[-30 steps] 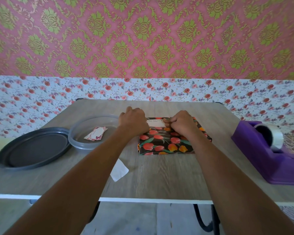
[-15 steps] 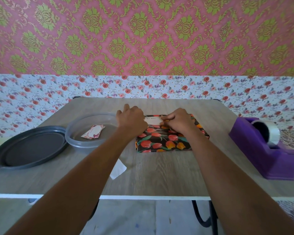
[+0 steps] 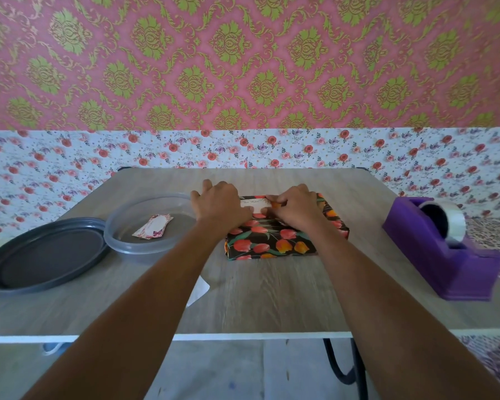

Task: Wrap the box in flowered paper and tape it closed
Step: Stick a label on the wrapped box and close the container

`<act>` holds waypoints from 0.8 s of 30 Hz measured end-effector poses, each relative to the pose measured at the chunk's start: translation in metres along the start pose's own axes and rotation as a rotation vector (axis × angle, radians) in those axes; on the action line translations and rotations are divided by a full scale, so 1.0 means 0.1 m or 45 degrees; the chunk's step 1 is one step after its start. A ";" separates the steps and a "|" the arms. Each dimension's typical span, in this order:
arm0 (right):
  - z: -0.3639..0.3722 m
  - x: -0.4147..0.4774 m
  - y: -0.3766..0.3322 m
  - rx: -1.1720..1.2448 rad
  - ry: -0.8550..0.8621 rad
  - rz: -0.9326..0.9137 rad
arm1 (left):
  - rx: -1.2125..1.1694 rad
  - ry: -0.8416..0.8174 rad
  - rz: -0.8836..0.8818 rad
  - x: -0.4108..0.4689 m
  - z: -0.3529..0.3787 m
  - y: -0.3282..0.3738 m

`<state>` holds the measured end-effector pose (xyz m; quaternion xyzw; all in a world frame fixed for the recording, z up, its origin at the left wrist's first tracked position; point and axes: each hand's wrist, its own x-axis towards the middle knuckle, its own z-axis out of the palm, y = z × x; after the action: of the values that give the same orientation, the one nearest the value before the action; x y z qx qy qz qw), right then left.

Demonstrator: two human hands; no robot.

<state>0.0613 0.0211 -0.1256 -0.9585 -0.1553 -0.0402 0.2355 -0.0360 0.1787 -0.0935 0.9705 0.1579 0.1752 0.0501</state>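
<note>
Wrapped all over in dark tulip paper, the box (image 3: 283, 241): no bare card showing, no loose flap in sight. Same spot as a second ago, middle of the surface (image 3: 272, 298), same slight skew.

Only real change on top: right hand (image 3: 296, 207) eased from a tight fist into curled fingers, tips nipping the right end of the white greeting tag (image 3: 254, 204). Left hand (image 3: 220, 206) as before, knuckles up over the far left corner, fingers spread, pressing rather than gripping.

Probably past wrapping, then, and on to fixing the tag; tape seams not visible, so closure unconfirmed.

Broad face up. Long axis left to right across the surface, right end swung a little farther away, one long side toward the person.

Just left, a clear tub (image 3: 122, 246) with spare tags (image 3: 153, 230), its rim touching a dark lid (image 3: 41, 255). Nearer, a white scrap (image 3: 199, 290) beside the left forearm. Well apart on the right, a purple tape dispenser (image 3: 445, 269), roll loaded.
</note>
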 end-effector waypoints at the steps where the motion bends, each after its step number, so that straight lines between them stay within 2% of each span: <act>1: 0.01 0.01 -0.01 0.058 0.003 0.016 | -0.007 0.005 0.004 0.01 0.00 -0.01; 7: 0.00 0.02 -0.03 0.192 0.010 0.037 | -0.024 -0.059 0.039 0.05 -0.03 -0.07; 12: 0.02 0.04 0.00 0.171 0.043 0.054 | -0.044 -0.030 0.050 0.03 0.00 -0.09; 16: -0.06 -0.05 -0.02 0.088 0.065 -0.092 | -0.047 -0.010 0.058 0.00 0.00 -0.07; 20: -0.17 -0.22 -0.07 -0.001 0.134 -0.198 | -0.063 -0.078 0.095 0.00 -0.02 -0.07; 24: -0.30 -0.40 -0.22 -0.078 0.190 -0.203 | -0.268 -0.185 0.075 -0.04 -0.13 -0.16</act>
<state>0.0164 0.0145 -0.0959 -0.9442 -0.2118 -0.1349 0.2132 -0.0490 0.1933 -0.0855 0.9742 0.1060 0.1213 0.1580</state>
